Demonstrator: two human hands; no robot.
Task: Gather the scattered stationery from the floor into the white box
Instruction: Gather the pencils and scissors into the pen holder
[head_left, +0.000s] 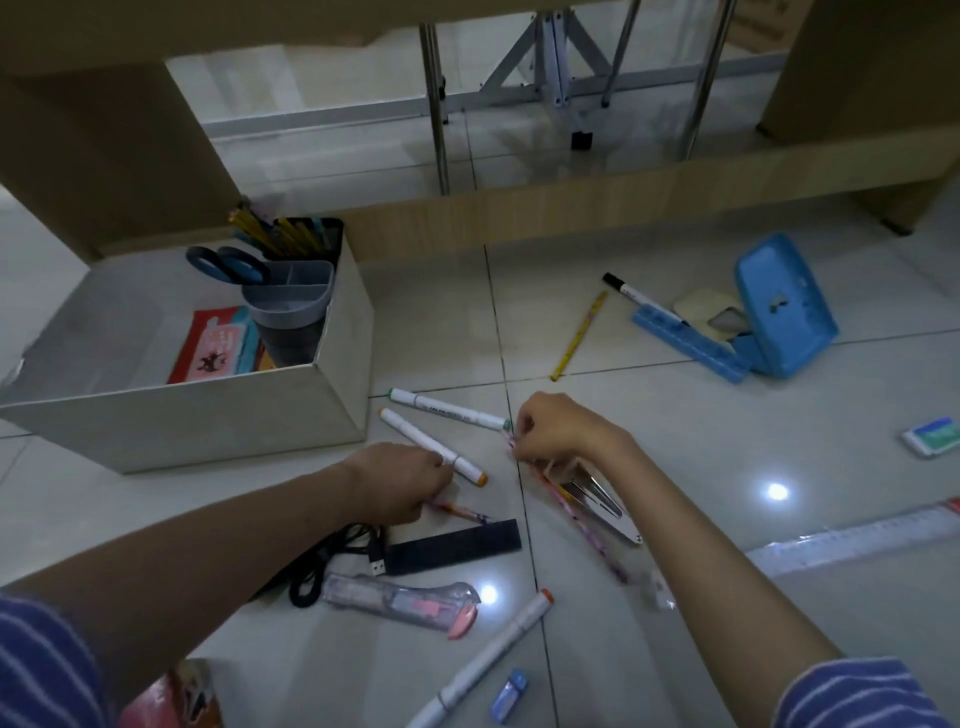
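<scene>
The white box (197, 431) stands on the floor at the left, holding scissors (228, 264), a grey organiser cup (288, 299) and a red pouch (210, 348). My left hand (400, 480) grips a small patterned pencil (462, 512) low on the tiles, beside an orange-tipped white marker (431, 447). My right hand (550, 428) pinches the upper end of a long pink patterned pencil (587, 530), next to a green-tipped white marker (452, 410). A metal clip (602, 506) lies under my right wrist.
On the tiles lie a black strip (452, 545), a black cable (332, 561), a pink utility knife (405, 605), another white marker (488, 660), a blue eraser (509, 696), a yellow pencil (579, 335), a blue hole punch (784, 306), a black marker (641, 299), a ruler (852, 540) and a desk frame behind.
</scene>
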